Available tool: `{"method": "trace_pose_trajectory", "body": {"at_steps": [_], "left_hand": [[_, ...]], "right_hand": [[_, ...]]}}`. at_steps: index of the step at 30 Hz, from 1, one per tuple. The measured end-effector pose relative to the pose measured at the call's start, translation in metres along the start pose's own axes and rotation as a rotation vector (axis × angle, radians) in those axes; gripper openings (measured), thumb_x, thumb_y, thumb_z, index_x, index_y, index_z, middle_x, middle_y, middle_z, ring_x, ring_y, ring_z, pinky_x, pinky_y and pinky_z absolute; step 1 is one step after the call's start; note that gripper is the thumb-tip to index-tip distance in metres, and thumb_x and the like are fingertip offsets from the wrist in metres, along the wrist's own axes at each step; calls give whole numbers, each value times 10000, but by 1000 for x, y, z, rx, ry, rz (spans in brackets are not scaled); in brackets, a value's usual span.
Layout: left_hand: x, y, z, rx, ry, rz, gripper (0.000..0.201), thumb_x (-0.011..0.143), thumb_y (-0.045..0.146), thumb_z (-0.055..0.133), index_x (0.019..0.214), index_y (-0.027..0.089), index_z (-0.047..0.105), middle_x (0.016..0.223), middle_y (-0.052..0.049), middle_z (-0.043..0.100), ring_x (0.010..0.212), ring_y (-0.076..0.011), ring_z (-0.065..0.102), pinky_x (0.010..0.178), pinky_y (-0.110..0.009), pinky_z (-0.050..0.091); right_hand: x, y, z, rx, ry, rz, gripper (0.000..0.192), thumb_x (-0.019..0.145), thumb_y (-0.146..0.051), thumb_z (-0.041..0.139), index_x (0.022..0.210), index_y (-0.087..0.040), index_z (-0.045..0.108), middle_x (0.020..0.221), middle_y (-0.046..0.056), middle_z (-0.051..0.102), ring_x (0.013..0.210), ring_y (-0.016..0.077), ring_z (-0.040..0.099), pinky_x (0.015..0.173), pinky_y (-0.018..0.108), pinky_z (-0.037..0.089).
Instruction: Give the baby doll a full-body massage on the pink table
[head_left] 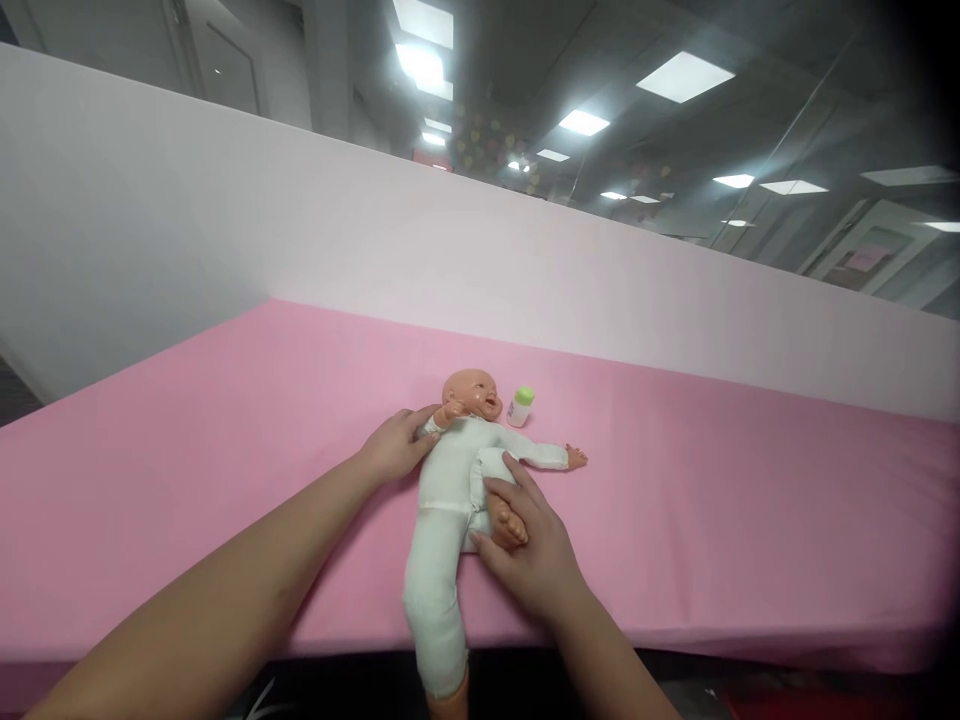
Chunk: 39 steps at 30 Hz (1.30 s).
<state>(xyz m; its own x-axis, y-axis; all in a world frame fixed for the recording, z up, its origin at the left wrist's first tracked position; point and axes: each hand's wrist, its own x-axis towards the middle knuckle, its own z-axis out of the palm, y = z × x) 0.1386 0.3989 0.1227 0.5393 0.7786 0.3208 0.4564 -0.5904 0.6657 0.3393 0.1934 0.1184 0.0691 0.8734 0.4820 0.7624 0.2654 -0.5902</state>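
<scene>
A baby doll (448,480) in a white cloth body lies on its back, its head turned to the right. My left hand (396,446) is closed on the doll's bent arm beside the shoulder, thumb and fingers on either side of the sleeve. Folded up over the belly, the doll's leg is in the grip of my right hand (534,545), whose fingers and thumb wrap it near the bare foot (510,526). The other leg hangs past the table's front edge. One doll arm stretches out to the right.
A small white bottle with a green cap (520,407) stands near the doll's head. The pink-covered table (720,520) carries the doll and the bottle. A low white wall (360,240) runs along its back, with glass above reflecting ceiling lights.
</scene>
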Motion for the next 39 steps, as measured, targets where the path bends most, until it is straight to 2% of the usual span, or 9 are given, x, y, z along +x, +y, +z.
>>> {"method": "trace_pose_trajectory", "body": {"at_steps": [4, 12, 18, 23, 27, 30, 34, 37, 39], "left_hand": [[-1, -2, 1, -15, 4, -62, 581, 850, 500, 613, 1393, 293, 624, 1135, -91, 728, 1102, -332, 642, 940, -404, 483], [0, 3, 1, -56, -7, -13, 497, 908, 468, 546, 1384, 345, 619, 1127, -41, 743, 998, -286, 683, 866, -370, 506], [-2, 6, 0, -187, 19, -72, 556, 903, 520, 555, 1394, 264, 608, 1233, -57, 736, 1090, -298, 681, 885, -360, 517], [0, -4, 5, -313, 39, -151, 576, 887, 593, 583, 1362, 269, 621, 1178, -57, 758, 1015, -286, 716, 844, -348, 533], [5, -15, 10, -505, 113, -246, 564, 831, 586, 669, 1265, 227, 647, 1045, -81, 763, 910, -274, 719, 776, -349, 557], [10, -20, 7, -783, 203, -366, 412, 838, 495, 684, 1107, 187, 638, 968, -94, 740, 856, -258, 717, 753, -367, 580], [13, -23, -1, -1065, 321, -541, 240, 814, 313, 679, 1005, 185, 612, 933, -94, 715, 859, -255, 717, 803, -410, 606], [13, -24, -3, -1176, 382, -559, 164, 794, 287, 673, 907, 199, 593, 822, -54, 663, 786, -235, 692, 806, -443, 616], [12, -24, -3, -1212, 406, -546, 152, 786, 282, 672, 886, 208, 584, 787, -32, 633, 757, -221, 674, 793, -450, 620]], "right_hand": [[10, 2, 9, -35, -17, 49, 509, 797, -294, 745, 1299, -289, 658, 1595, 63, 423, 1399, 312, 505, 1104, 480, 500], [6, 3, 11, -31, 6, 67, 531, 801, -291, 740, 1323, -287, 643, 1600, 59, 417, 1410, 312, 492, 1125, 488, 482], [-8, 6, -5, 19, 63, 70, 537, 781, -284, 761, 1307, -268, 652, 1565, 97, 463, 1398, 325, 507, 1148, 498, 458], [-33, 6, -23, 54, 103, 39, 505, 805, -268, 740, 1301, -255, 644, 1531, 117, 500, 1373, 323, 535, 1122, 475, 491], [-57, 3, -31, 23, 127, -9, 496, 828, -251, 714, 1317, -262, 626, 1514, 117, 516, 1353, 322, 557, 1102, 470, 510], [-72, 1, -37, 45, 126, -116, 508, 821, -233, 703, 1321, -253, 615, 1494, 129, 535, 1337, 330, 571, 1074, 460, 533], [-88, 1, -47, 72, 110, -230, 556, 790, -229, 718, 1335, -232, 605, 1451, 150, 574, 1294, 348, 606, 1039, 446, 558], [-98, 6, -48, 80, 81, -248, 582, 777, -241, 751, 1341, -227, 608, 1428, 160, 590, 1263, 350, 629, 1022, 431, 567], [-104, 13, -43, 105, 13, -254, 613, 755, -246, 785, 1344, -241, 614, 1408, 152, 607, 1227, 332, 658, 1001, 388, 577]]}}
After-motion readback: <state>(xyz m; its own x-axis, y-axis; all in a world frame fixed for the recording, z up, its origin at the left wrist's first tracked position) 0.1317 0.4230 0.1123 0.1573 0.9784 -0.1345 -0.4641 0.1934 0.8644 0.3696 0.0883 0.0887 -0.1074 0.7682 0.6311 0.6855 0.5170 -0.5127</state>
